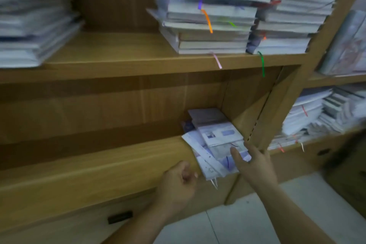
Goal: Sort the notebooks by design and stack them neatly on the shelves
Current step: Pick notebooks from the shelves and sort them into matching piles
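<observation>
A small, untidy pile of pale purple-and-white notebooks [214, 134] lies at the right end of the lower wooden shelf [99, 162], jutting over its front edge. My right hand [251, 162] grips the pile's front right corner, thumb on top of the covers. My left hand [178, 180] hovers just left of the pile in front of the shelf edge, fingers loosely curled and holding nothing. The upper shelf [128, 61] carries taller stacks of notebooks [213, 18] with coloured ribbon markers hanging out.
Another blurred stack [33, 25] sits at the upper shelf's left. A second shelf unit to the right holds more notebook piles [320, 115]. Below the shelf is a cabinet front with a dark handle [119, 217], and pale floor tiles [247, 222].
</observation>
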